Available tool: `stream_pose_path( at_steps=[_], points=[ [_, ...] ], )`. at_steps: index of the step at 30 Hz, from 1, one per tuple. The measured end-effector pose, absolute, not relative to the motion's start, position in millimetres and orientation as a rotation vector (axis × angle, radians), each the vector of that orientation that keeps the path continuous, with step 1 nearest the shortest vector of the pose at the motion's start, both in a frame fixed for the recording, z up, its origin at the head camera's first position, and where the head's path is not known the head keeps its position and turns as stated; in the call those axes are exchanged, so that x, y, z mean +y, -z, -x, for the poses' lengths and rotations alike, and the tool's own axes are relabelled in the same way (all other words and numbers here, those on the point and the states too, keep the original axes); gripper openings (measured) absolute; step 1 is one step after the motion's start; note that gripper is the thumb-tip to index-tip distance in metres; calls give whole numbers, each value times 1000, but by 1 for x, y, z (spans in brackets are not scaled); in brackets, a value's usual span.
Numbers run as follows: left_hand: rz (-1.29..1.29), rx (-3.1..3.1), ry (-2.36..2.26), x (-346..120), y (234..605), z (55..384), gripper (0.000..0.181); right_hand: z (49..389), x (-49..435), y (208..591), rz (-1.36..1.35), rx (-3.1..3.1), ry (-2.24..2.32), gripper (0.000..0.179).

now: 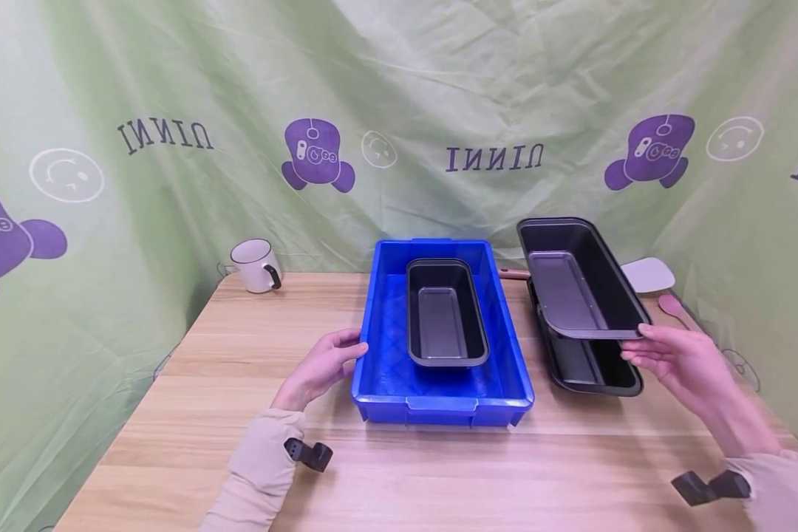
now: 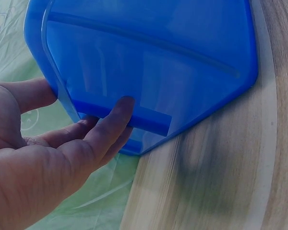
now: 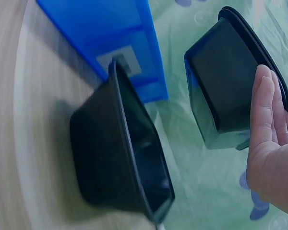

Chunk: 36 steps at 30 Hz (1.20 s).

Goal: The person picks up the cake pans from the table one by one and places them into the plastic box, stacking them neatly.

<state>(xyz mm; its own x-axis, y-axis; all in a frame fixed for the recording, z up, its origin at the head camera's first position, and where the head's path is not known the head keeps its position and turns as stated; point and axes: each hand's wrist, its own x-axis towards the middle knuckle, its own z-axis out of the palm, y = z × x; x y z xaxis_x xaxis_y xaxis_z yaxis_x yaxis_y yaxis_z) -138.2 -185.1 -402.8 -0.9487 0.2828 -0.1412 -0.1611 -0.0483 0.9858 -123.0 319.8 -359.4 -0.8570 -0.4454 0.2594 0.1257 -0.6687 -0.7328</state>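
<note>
My left hand (image 1: 322, 362) grips the left side of a blue plastic bin (image 1: 439, 405). In the left wrist view its thumb is at the rim and its fingers (image 2: 113, 120) lie against the outer wall. A dark loaf pan (image 1: 439, 318) sits inside the bin. To the right, my right hand (image 1: 688, 362) pinches the near right corner of a second loaf pan (image 1: 561, 284), held up and tilted. Below that one, a third loaf pan (image 1: 592, 373) stands on the table, partly hidden; the right wrist view shows a gap between the raised pan (image 3: 225, 72) and the lower pan (image 3: 96, 153).
A white mug (image 1: 254, 267) with a black handle stands at the table's back left. Behind the raised pan lie a white spatula head (image 1: 650, 275), a pink spoon (image 1: 672, 305) and a pinkish handle (image 1: 513, 273). A green printed curtain (image 1: 412, 89) hangs around the wooden table (image 1: 239, 369).
</note>
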Motion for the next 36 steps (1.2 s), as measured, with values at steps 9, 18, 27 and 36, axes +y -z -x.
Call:
stream_pose_path(
  at_steps=[9,18,27,36],
  points=[
    [-121,1928,-2073,-183,400,136,50,130,283,353,588,1176,2509,41],
    [-123,1940,-2059,-182,397,133,51,134,247,347,534,1326,2466,37],
    [-140,1946,-2066,-182,398,133,49,138,213,347,395,1484,2399,32],
    [-111,1946,-2077,-180,399,132,48,144,186,351,243,1624,2299,31]
  ],
)
